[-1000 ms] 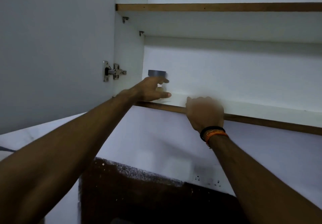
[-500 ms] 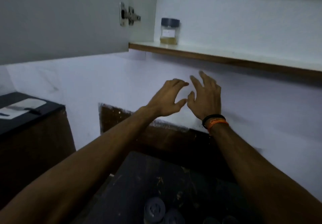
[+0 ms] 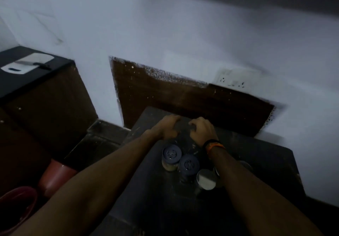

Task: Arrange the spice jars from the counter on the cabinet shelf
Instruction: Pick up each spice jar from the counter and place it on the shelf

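1. Nearest the viewer, just on the wrist side of the right hand (image 3: 201, 132), a steel-lidded jar (image 3: 206, 179) stands on the dark tabletop (image 3: 266, 166), partly tucked under the right forearm; another seems to sit behind the arm but is too hidden to tell
2. A little further, between the two forearms, two blue-lidded jars (image 3: 171, 154) (image 3: 189, 163) stand upright and touching each other, below the wrist of the left hand (image 3: 168, 128)
3. They look like small, rigid, smooth-sided jars, light enough for one hand; probably glass or hard plastic, so slippery and breakable if dropped. Best taken round the body just under the lid, not by the lid alone
4. Both hands hover beyond the jars with fingers loosely curled, holding nothing
5. Farthest, past the fingertips, is a brown wall patch (image 3: 183, 100); the cabinet shelf is out of view
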